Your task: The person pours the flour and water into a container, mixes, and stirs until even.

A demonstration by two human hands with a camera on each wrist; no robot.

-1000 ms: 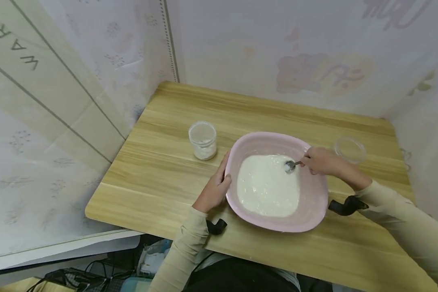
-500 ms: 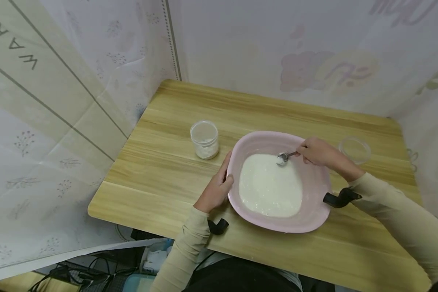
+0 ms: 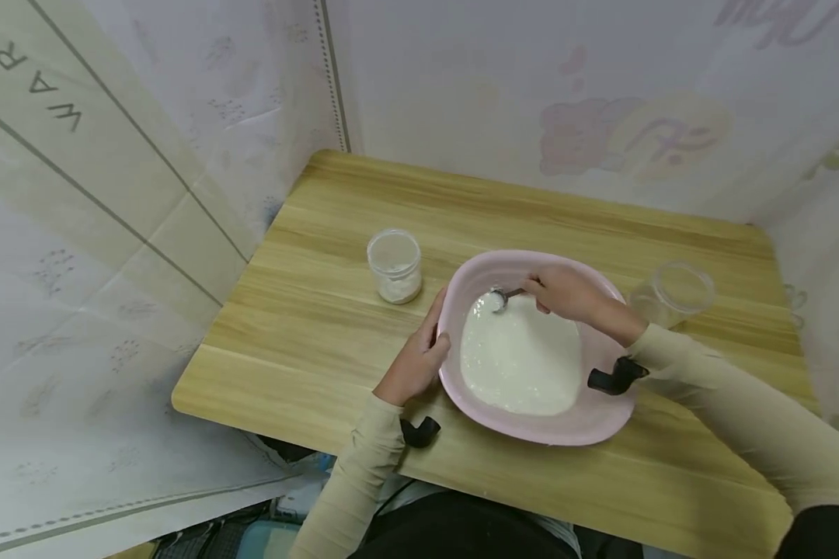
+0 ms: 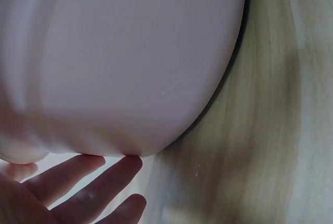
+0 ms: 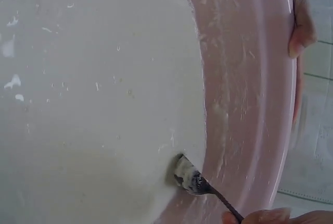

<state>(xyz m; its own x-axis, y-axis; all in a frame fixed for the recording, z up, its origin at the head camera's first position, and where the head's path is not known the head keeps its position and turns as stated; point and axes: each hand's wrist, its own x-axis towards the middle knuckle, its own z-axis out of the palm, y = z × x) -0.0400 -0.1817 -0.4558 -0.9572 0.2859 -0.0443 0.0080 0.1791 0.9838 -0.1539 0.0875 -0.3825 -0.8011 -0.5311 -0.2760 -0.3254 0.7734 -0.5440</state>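
Note:
A pink basin stands on the wooden table, with smooth white liquid pooled inside. In the head view my left hand is against the basin's left side, thumb at the rim. The left wrist view shows its nearly straight fingers touching the outer wall. My right hand reaches over the basin and pinches the handle of a metal spoon. The spoon's bowl carries white residue and meets the liquid near the far left inner wall.
A clear jar with white contents at the bottom stands left of the basin. To the right, partly behind my right forearm, is another clear container. Patterned sheets hang behind the table.
My right hand has carried the spoon leftward across the far part of the basin, from the right side to near the left wall. My left hand stays at the basin's side.

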